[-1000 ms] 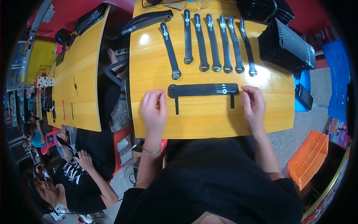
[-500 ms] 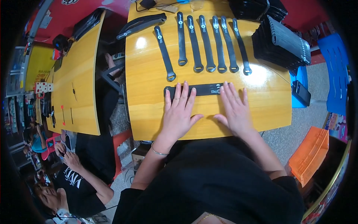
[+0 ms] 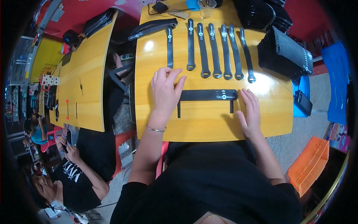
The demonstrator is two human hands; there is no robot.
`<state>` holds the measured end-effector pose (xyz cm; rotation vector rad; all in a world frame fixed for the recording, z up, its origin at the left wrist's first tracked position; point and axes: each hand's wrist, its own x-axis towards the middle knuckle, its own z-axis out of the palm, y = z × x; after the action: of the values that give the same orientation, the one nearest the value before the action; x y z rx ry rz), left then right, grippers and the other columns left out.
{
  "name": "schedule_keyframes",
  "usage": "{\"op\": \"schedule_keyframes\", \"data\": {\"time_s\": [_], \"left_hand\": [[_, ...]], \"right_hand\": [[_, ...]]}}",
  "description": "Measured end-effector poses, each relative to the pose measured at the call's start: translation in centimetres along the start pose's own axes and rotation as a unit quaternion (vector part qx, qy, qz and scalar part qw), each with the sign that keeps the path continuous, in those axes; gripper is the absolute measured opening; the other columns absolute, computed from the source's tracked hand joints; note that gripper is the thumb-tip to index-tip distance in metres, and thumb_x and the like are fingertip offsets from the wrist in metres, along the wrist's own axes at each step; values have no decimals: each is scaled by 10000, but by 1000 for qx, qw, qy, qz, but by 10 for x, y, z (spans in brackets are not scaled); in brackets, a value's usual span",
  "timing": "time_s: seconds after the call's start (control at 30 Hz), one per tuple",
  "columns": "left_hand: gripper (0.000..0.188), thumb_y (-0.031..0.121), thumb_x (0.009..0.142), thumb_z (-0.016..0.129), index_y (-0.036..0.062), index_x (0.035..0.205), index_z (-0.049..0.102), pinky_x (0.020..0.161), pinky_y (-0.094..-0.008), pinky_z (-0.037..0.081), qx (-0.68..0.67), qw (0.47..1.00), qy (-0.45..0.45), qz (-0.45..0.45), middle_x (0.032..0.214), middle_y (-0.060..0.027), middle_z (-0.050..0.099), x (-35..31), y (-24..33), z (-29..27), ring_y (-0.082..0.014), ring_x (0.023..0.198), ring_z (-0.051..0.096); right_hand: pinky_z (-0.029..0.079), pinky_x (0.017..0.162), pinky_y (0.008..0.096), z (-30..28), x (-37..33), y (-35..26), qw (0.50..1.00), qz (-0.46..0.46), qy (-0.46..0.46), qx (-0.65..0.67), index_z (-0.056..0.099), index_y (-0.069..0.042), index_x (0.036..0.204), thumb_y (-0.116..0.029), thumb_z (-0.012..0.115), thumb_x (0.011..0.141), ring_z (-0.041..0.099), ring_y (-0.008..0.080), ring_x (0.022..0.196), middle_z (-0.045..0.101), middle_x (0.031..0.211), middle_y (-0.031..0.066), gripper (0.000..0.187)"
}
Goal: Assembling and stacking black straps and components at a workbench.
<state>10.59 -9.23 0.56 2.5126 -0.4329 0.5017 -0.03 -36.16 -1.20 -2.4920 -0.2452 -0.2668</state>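
A wide black strap with a white print lies crosswise on the wooden table before me. Below its ends, two short dark strips stick out toward me. My left hand is above its left end, bent fingers over the lower end of the leftmost upright strap, which they hide. Thumb and index finger stand apart with nothing visible between them. Beside the crosswise strap's right end, my right hand is open, fingers loosely extended and empty. Several more black straps with slotted ends lie in a row beyond.
A folded black bundle lies at the table's far left. Stacked black straps stand at the far right, near a clear cup. An orange crate is on the right. Another person sits at the left table.
Both hands have lifted off the crosswise strap; the left moved up to the leftmost strap, the right shifted off the right end. The leftmost strap now lies straighter. The whole view has shifted slightly.
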Motion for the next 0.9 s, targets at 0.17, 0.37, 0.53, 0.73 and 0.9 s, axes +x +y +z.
{"op": "schedule_keyframes", "data": {"time_s": [0.17,0.37,0.53,0.73,0.9], "left_hand": [[238,213,760,724,51,853,577,756,-382,408,36,997,41,-54,836,-90,525,11,-19,1,-274,849,520],[253,166,753,732,39,888,560,757,-387,444,58,996,23,-70,824,-99,540,16,-52,13,-286,832,543],[300,76,734,733,19,970,557,662,-343,486,-5,992,-36,-123,800,-109,561,0,-75,-9,-249,731,579],[295,4,748,710,-25,995,551,559,-224,443,-128,948,-75,-281,737,-58,544,-45,-84,-53,-117,594,527],[92,-70,793,620,-33,873,590,587,-232,472,-146,983,-11,-107,825,-99,530,-55,-22,-89,-158,694,576]], "right_hand": [[346,1027,433,-1,-1,-4,999,2,38,38,523,6,1194,-88,612,761,450,354,1192,520,1223,181,452],[370,1000,429,2,0,-3,998,-3,54,30,549,1,1139,-68,628,748,486,352,1145,544,1171,178,404],[384,981,426,2,-2,-4,997,4,66,40,561,-3,1110,-55,635,745,499,345,1126,553,1152,171,376],[407,952,413,2,-2,-5,996,-13,81,43,582,-13,1081,-16,650,724,516,336,1096,561,1147,163,363],[471,822,302,-4,12,-48,971,-7,-12,237,589,-32,1151,-22,713,693,580,212,962,574,1175,128,474]]}}
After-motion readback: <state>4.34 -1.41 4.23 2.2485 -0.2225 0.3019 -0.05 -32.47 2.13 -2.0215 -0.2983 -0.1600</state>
